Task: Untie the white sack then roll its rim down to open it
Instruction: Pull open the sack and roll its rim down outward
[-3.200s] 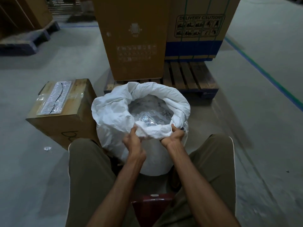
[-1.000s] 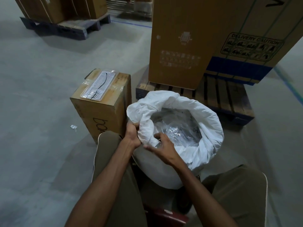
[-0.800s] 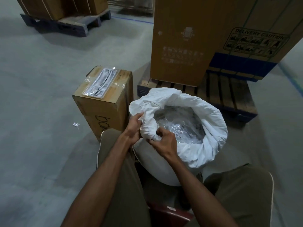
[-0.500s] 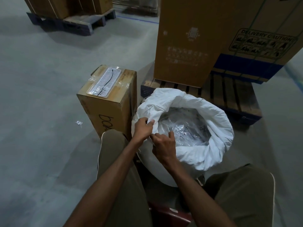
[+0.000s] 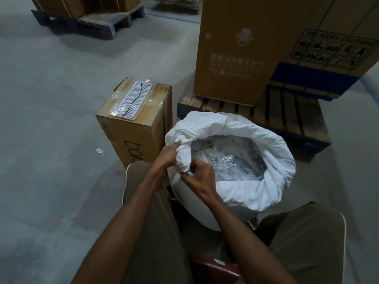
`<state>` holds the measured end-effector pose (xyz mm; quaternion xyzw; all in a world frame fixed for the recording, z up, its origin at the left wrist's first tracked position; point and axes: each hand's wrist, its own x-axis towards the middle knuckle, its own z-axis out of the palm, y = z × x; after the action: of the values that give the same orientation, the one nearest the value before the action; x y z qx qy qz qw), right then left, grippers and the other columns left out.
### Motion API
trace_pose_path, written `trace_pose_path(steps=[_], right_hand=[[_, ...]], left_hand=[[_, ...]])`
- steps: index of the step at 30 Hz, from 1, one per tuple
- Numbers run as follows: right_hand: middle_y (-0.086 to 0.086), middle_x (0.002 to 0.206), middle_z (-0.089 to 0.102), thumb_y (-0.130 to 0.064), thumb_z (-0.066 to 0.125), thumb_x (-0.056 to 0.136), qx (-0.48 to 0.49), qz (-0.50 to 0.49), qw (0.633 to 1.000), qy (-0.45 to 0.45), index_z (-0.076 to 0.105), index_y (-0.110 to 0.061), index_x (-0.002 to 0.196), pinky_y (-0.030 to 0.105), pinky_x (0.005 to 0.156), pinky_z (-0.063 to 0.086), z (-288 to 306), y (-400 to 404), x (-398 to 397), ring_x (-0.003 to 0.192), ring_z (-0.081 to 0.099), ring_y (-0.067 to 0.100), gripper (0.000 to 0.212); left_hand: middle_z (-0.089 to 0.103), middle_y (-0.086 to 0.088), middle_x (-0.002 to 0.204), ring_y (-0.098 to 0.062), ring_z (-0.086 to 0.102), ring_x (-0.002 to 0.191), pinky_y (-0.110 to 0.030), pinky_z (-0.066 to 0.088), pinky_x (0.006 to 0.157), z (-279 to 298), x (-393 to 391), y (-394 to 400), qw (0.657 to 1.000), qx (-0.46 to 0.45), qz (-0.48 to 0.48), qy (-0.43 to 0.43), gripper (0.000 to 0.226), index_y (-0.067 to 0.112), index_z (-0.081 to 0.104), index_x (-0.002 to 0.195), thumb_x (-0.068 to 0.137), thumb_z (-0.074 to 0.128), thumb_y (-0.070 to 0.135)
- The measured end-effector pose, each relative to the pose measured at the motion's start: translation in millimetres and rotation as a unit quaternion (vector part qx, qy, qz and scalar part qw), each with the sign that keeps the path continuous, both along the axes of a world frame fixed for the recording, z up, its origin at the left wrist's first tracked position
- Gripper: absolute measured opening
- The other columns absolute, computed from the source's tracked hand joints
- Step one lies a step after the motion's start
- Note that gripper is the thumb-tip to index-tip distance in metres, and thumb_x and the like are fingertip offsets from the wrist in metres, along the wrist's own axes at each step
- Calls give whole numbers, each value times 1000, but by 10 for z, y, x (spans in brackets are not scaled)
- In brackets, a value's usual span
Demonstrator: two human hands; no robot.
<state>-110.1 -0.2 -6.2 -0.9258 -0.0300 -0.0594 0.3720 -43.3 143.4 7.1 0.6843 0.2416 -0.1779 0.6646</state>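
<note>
The white sack (image 5: 256, 193) stands open on the floor between my knees, its rim rolled outward into a thick collar. Clear plastic packets (image 5: 227, 160) fill the inside. My left hand (image 5: 167, 155) grips the rolled rim at the sack's near left side from outside. My right hand (image 5: 200, 176) pinches the same stretch of rim just to the right, fingers curled over the fold. Both hands sit close together, almost touching.
A small cardboard box (image 5: 133, 128) with a white tray on top stands left of the sack. Behind it a wooden pallet (image 5: 287, 117) carries tall cartons (image 5: 240, 50). A second loaded pallet (image 5: 92, 23) sits far left. A dark red stool (image 5: 213, 269) is under me.
Both hands have shifted from the sack's near edge to its left side and come together on the rim. My view has swung left and closer to the sack.
</note>
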Motion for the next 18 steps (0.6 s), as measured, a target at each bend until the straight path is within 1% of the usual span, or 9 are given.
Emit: trace_pose_path(steps=[2, 4, 6, 9, 10, 12, 14, 15, 18], right_hand=[[-4, 62, 58, -20, 78, 63, -54, 12, 998, -36, 51, -18, 68, 27, 50, 34, -8, 52, -13, 55, 54, 18, 27], [1, 66, 63, -14, 76, 59, -123, 38, 988, -85, 56, -17, 72, 28, 52, 40, 1, 105, -28, 57, 59, 25, 24], [-1, 69, 65, -11, 78, 57, -172, 69, 977, -109, 60, -17, 78, 30, 59, 45, -2, 121, -54, 60, 63, 24, 29], [-4, 71, 61, -18, 71, 63, -166, 68, 980, -85, 52, -21, 78, 32, 64, 42, 6, 42, -75, 64, 61, 23, 25], [-6, 75, 60, -28, 68, 67, -144, 50, 986, -72, 52, -22, 81, 33, 65, 43, 11, 15, -73, 67, 61, 22, 22], [-10, 89, 60, -55, 63, 70, -120, 15, 992, -47, 54, -25, 95, 36, 74, 46, 22, 0, -73, 80, 61, 15, 39], [-12, 102, 62, -71, 63, 68, -122, 6, 992, -28, 54, -29, 109, 38, 81, 47, 14, 31, -56, 92, 61, 12, 60], [-12, 102, 65, -70, 66, 67, -109, 2, 994, -17, 55, -29, 110, 39, 82, 50, 19, 54, -32, 94, 64, 13, 60], [-8, 80, 70, -48, 74, 66, -15, -39, 999, 15, 61, -25, 88, 36, 69, 54, 38, 117, 50, 77, 68, 16, 34]], left_hand=[[42, -10, 151, -29, 51, 130, -44, 45, 110, -37, -4, -42, 975, 207, -53, -65, 89, 16, 36, 153, 87, 64, 68], [46, -10, 149, -29, 54, 129, -41, 47, 105, -91, 19, -103, 966, 227, -78, -99, 83, 14, 40, 151, 88, 67, 61], [65, -14, 133, -31, 64, 117, -39, 54, 94, -107, 84, -173, 972, 202, -77, -91, 62, 9, 58, 137, 92, 67, 52], [71, -18, 107, -29, 67, 89, -32, 55, 73, -35, 157, -244, 998, 45, 3, -37, 37, -4, 63, 123, 101, 58, 24], [70, -14, 93, -25, 65, 77, -28, 53, 68, 19, 151, -248, 998, -52, 28, -15, 30, -3, 64, 117, 102, 52, 21], [71, -11, 77, -23, 66, 67, -26, 54, 67, 53, 125, -167, 977, -205, 51, 28, 28, 4, 66, 105, 100, 45, 21], [73, -17, 93, -31, 68, 78, -35, 55, 80, 5, 115, -82, 969, -234, 79, 34, 33, 2, 71, 110, 92, 52, 23], [71, -18, 97, -32, 66, 81, -39, 55, 81, -14, 105, -44, 968, -237, 78, 36, 34, 3, 71, 111, 89, 55, 23], [71, -18, 103, -33, 66, 91, -40, 55, 83, -4, 101, -7, 966, -253, 47, 34, 32, 4, 69, 116, 94, 57, 23]])
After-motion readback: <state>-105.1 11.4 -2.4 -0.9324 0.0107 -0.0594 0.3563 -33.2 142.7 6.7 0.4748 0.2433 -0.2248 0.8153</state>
